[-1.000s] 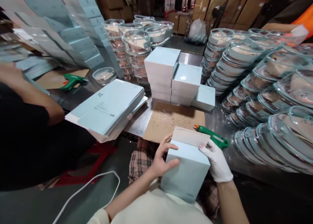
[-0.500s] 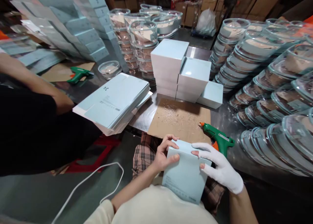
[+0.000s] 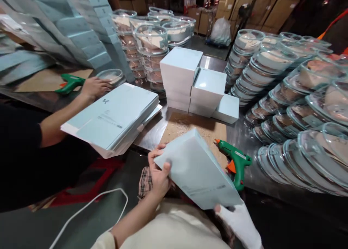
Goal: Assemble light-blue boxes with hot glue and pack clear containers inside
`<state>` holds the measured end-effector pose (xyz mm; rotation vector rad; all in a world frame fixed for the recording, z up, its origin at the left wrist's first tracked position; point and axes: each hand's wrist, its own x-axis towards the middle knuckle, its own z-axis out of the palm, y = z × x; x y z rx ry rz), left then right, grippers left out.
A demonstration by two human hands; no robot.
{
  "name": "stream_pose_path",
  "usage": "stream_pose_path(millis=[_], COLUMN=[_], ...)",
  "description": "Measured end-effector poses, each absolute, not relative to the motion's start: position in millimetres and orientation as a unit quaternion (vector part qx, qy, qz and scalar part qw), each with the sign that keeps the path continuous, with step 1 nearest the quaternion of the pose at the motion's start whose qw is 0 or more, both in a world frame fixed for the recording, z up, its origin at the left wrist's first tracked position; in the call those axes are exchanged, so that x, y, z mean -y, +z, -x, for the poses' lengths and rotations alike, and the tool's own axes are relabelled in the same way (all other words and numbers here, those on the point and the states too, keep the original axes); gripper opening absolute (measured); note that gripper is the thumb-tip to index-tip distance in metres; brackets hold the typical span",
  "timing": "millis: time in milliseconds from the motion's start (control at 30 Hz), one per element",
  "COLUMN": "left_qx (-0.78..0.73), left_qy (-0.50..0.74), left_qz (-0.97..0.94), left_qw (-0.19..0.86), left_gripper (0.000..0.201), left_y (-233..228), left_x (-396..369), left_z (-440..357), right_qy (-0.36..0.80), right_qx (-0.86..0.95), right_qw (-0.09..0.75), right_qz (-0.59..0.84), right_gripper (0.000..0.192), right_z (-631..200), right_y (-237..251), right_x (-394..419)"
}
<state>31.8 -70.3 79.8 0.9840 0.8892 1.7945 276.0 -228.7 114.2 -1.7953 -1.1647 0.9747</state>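
A pale blue box [image 3: 199, 173] is tilted in front of my body, one corner pointing up toward the table. Bare, my left hand [image 3: 160, 171] grips its left corner, thumb on the near face and fingers behind. At the lower right corner, my right hand [image 3: 236, 218] in a white glove with bare fingertips holds the box, its thumb on the near side and the other fingers hidden. Just beyond the box lies a brown cardboard sheet [image 3: 174, 127] with glue bits on it. A green glue gun [image 3: 236, 158] with an orange trigger rests at its right edge.
Finished-looking blue-and-white boxes [image 3: 181, 71] are stacked behind the cardboard. Flat box blanks [image 3: 114, 115] lie to the left. Stacked glass dishes [image 3: 277, 82] line the right side, more [image 3: 152, 42] behind. A co-worker's hand [image 3: 95, 87] touches a glass dish beside another glue gun [image 3: 70, 83].
The box has turned from near upright to a slant. My right hand has moved from its top edge to its lower right corner. A co-worker's hand has reached the left glass dish.
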Motion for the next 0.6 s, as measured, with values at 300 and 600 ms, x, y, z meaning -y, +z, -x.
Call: stream_pose_path(millis=[300,600], left_qx=[-0.287,-0.307], left_qy=[0.352,0.405], left_qz=[-0.891,-0.859], left_qw=[0.008,0.069], left_gripper=[0.059,0.062], left_y=[159,171], left_x=[78,78], left_z=[-41,15], right_qy=[0.191,-0.224], right_qx=[0.798,0.637], right_qw=[0.273,0.117], right_qz=[0.502,0.728], right_gripper=[0.028,0.072], right_z=[-284,-479], right_y=[187,294], right_x=[169,195])
